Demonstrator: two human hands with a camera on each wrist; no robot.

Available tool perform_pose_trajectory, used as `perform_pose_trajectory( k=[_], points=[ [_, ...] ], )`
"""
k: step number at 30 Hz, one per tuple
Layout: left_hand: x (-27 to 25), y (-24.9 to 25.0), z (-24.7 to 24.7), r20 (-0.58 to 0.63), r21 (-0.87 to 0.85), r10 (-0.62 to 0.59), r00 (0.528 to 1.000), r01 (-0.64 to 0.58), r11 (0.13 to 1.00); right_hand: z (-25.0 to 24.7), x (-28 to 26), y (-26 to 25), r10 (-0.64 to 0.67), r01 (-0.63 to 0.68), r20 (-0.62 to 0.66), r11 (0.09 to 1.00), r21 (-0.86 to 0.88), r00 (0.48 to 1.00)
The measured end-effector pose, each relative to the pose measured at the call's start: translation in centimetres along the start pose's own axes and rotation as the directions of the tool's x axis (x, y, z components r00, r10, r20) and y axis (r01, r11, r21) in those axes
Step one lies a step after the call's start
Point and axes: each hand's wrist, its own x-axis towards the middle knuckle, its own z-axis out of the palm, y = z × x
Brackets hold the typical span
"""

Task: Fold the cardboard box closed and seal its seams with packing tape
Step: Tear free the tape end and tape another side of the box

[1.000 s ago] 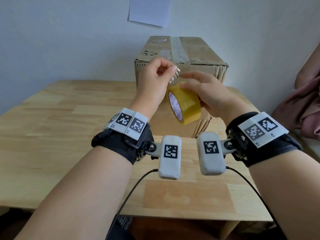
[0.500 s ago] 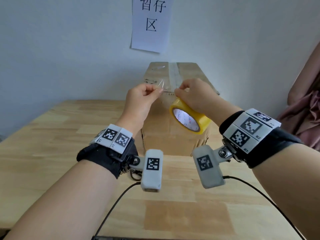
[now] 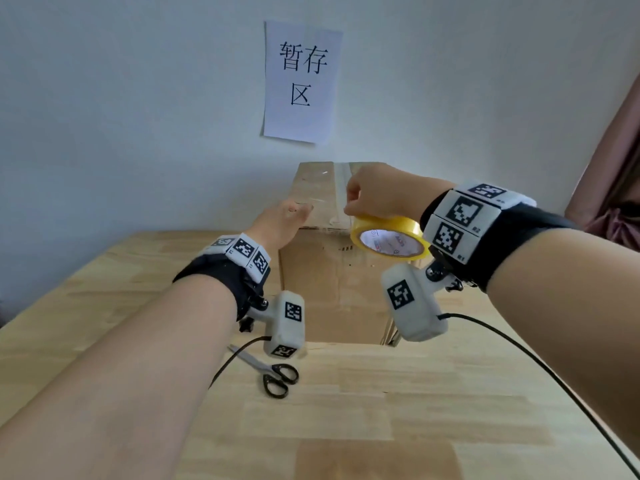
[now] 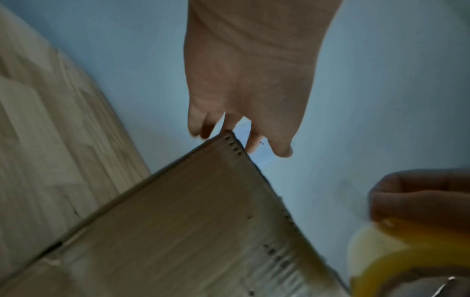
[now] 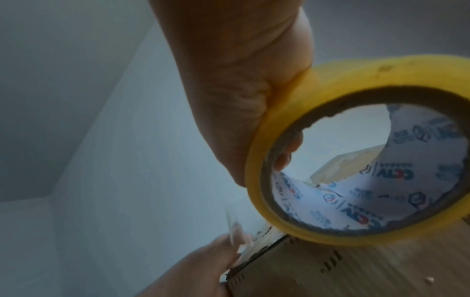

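On table [image 3: 104,306], scissors [image 3: 273,374] before box [image 3: 332,282]

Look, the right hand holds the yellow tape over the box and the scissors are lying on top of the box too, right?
Not quite. The right hand does hold the yellow tape over the box, but the scissors are not on top of it. The head view shows them lying on the table, in front of the box.

Box [image 3: 332,289] mid-frame on table [image 3: 450,393], sign [image 3: 302,83] above it; scissors [image 3: 273,374] below box; my left hand [image 3: 282,225] left of roll [image 3: 389,239], right hand [image 3: 379,197] on roll.
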Motion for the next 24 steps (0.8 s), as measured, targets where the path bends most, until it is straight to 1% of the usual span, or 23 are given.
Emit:
perform_pose_trajectory(
  k=[1, 3, 5, 7, 9, 11, 12, 15, 17, 18, 20, 24],
  points=[
    [0.0, -0.3, 0.3, 0.033, 0.040, 0.002, 0.999, -0.003, 0.999, 0.0, -0.1, 0.3, -0.004, 0.004, 0.016, 1.000, 0.004, 1.000],
    [-0.1, -0.5, 0.7, 0.004, 0.069, 0.024, 1.000, -0.024, 0.997, 0.0, -0.3, 0.8, -0.010, 0.011, 0.044, 1.000, -0.007, 0.999],
    [-0.6, 0.2, 1.2, -0.031, 0.053, 0.091, 0.995, -0.089, 0.995, -0.1, -0.6, 1.1, -0.008, 0.010, 0.060, 0.999, -0.036, 0.998],
    [-0.8, 1.0, 1.8, -0.035, 0.022, 0.120, 0.992, -0.119, 0.993, -0.1, -0.7, 1.3, 0.007, -0.003, 0.068, 0.998, -0.061, 0.998],
    [-0.6, 1.4, 2.1, -0.012, -0.008, 0.083, 0.996, -0.083, 0.996, 0.2, -0.7, 1.3, 0.021, -0.015, 0.076, 0.997, -0.073, 0.997],
    [-0.7, 1.9, 1.9, 0.030, 0.006, 0.053, 0.998, -0.054, 0.999, 0.5, -0.8, 1.3, 0.020, -0.013, 0.081, 0.996, -0.083, 0.996],
    [-0.8, 2.3, 1.6, 0.031, -0.008, 0.053, 0.998, -0.053, 0.999, 0.6, -0.8, 1.3, 0.020, -0.012, 0.079, 0.996, -0.090, 0.997],
    [-1.4, 3.4, 0.6, 0.002, -0.126, 0.099, 0.995, -0.098, 0.987, 0.8, -0.9, 1.2, 0.015, -0.008, 0.067, 0.995, -0.099, 0.998],
    [-1.9, 4.0, 0.2, 0.087, -0.077, 0.089, 0.992, -0.082, 0.994, 0.8, -0.8, 1.1, 0.015, -0.008, 0.075, 0.997, -0.082, 0.997],
    [-2.2, 4.1, 0.0, 0.144, -0.031, 0.085, 0.986, -0.081, 0.996, 0.8, -0.8, 1.1, 0.013, -0.007, 0.079, 0.997, -0.073, 0.997],
    [-2.4, 4.2, -0.4, 0.219, -0.005, 0.094, 0.971, -0.096, 0.995, 0.7, -0.7, 0.9, 0.000, 0.005, 0.077, 0.998, -0.064, 0.997],
    [-2.3, 3.9, -1.2, 0.242, -0.031, 0.079, 0.967, -0.074, 0.997, 0.5, -0.4, 0.6, -0.018, 0.021, 0.070, 0.999, -0.046, 0.997]
  ],
)
